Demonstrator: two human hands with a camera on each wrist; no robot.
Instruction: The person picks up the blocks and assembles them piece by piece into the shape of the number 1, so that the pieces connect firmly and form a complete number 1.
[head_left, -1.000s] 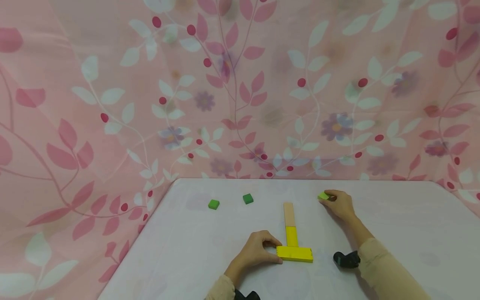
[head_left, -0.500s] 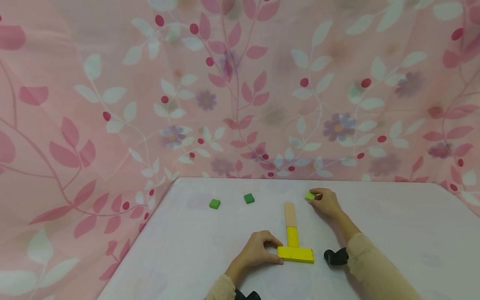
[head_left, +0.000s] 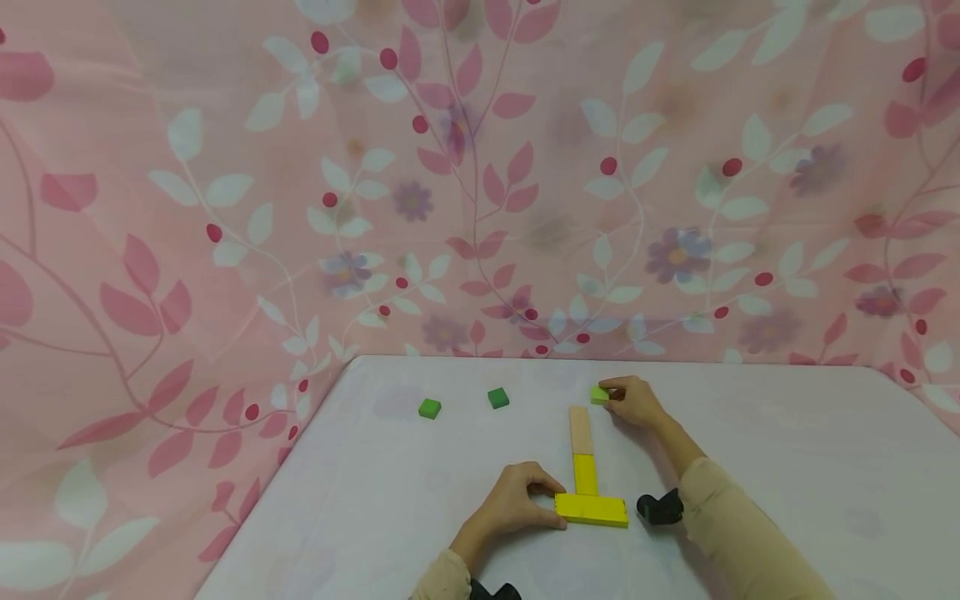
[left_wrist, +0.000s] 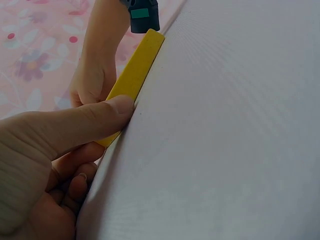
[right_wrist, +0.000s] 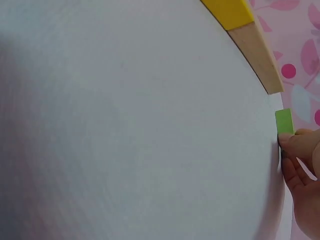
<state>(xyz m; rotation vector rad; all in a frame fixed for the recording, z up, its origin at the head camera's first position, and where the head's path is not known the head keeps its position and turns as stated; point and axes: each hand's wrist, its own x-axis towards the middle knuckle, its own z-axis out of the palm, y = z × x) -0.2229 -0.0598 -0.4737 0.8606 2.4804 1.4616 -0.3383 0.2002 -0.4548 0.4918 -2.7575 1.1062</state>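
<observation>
My left hand [head_left: 517,500] pinches the left end of a long yellow block [head_left: 592,510] lying crosswise on the table, its thumb [left_wrist: 117,107] along the near side. A shorter yellow block [head_left: 584,474] runs away from the middle of that bar, and a plain wooden block [head_left: 580,430] continues the line end to end. Beyond the wooden block's far end, slightly to its right, my right hand [head_left: 633,402] pinches a small light green block [head_left: 599,395] between thumb and fingers. In the right wrist view the light green block [right_wrist: 284,121] shows a short gap from the wooden block [right_wrist: 260,55].
Two small green blocks lie at the back left, a brighter one [head_left: 430,408] and a darker one [head_left: 498,397]. Dark wrist devices [head_left: 660,507] sit at both wrists. A floral cloth [head_left: 480,250] hangs behind the white table [head_left: 360,500].
My right hand has carried the light green block leftward, from well right of the wooden block to near its far end. The left hand keeps its hold on the long yellow block.
</observation>
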